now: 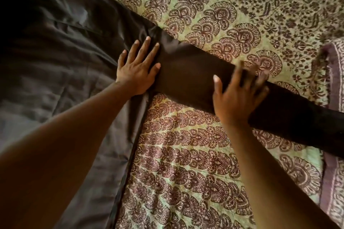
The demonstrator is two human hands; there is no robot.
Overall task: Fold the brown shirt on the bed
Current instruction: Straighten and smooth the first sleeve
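Note:
The brown shirt (55, 52) lies spread flat across the left half of the bed, its body wide and lightly creased. One long sleeve (188, 78) stretches out to the right across the bedspread. My left hand (138, 67) rests flat with fingers apart on the shoulder seam where the sleeve meets the body. My right hand (240, 96) presses palm down on the sleeve farther right, fingers spread and blurred with motion. Neither hand grips the cloth.
The bed carries a pale green bedspread (186, 163) printed with maroon fan motifs. A pillow (335, 98) in matching print lies at the right edge. The sleeve's far end runs out of view at the right.

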